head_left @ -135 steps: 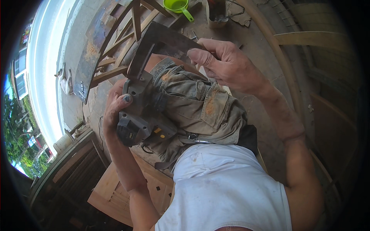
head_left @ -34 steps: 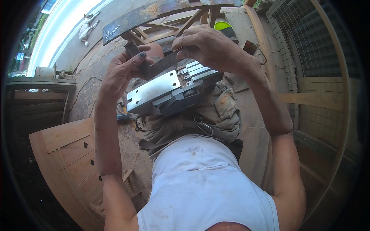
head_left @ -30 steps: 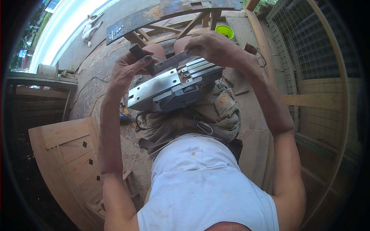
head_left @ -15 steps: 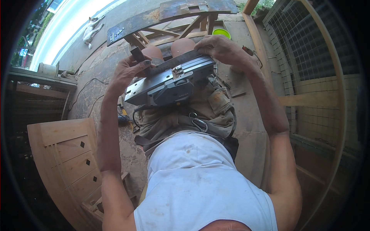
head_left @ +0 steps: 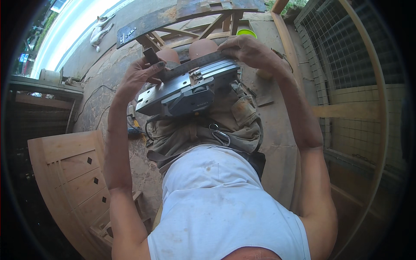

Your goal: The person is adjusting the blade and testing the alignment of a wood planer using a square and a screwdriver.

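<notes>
An electric hand planer (head_left: 170,88) lies upside down across my lap, its metal sole and cutter slot facing up. A dark metal try square (head_left: 190,66) is set on edge along the far side of the sole. My left hand (head_left: 141,73) grips the square at its stock end, thumb across the near face and fingers partly hidden behind. At the other end of the blade, my right hand (head_left: 240,47) pinches the tip between thumb and fingers, above the planer's right end. Whether the blade's edge touches the sole along its whole length, I cannot tell.
A low wooden bench (head_left: 173,15) stands beyond my knees, with a bright green bowl (head_left: 247,33) beside it. On the left are a carved wooden panel (head_left: 69,158) and cords on the floor. A dog (head_left: 99,34) lies far left. Wire mesh (head_left: 346,82) rises on the right.
The whole view has shifted slightly. Both hands keep the same hold on the try square, and the planer stays on my lap.
</notes>
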{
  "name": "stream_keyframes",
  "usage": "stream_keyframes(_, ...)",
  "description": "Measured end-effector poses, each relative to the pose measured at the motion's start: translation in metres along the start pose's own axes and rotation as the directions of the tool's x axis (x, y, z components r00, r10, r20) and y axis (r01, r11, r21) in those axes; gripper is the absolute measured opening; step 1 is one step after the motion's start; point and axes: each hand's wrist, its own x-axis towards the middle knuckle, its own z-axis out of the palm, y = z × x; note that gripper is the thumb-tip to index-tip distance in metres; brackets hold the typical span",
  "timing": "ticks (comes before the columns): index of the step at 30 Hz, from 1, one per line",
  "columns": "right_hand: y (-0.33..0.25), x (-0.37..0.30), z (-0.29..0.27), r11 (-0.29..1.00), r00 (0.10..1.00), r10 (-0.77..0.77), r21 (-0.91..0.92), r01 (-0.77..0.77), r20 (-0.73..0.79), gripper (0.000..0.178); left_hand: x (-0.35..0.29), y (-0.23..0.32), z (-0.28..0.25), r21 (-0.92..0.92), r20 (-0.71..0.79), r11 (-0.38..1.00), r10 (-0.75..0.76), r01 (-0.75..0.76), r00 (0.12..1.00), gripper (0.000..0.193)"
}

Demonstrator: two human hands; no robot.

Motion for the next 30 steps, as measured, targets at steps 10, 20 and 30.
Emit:
stream_keyframes(10, 0.007, -0.003, -0.012, 0.998, 0.998, 0.036, -0.060, -0.033, 0.045, 0.029, 0.000, -0.003, -0.003, 0.027, 0.018, 0.999, 0.028, -0.029, 0.999, 0.046)
stream_keyframes(20, 0.014, -0.018, -0.025, 0.983, 0.986, 0.165, 0.083, -0.162, -0.027, 0.033, 0.005, -0.007, -0.014, 0.041, 0.083, 0.999, -0.009, 0.006, 0.996, 0.040)
stream_keyframes(30, 0.026, -0.021, -0.015, 0.944, 0.975, 0.220, 0.246, -0.218, 0.020, 0.035, 0.004, -0.005, -0.010, 0.044, 0.085, 0.999, 0.006, -0.010, 0.996, 0.042)
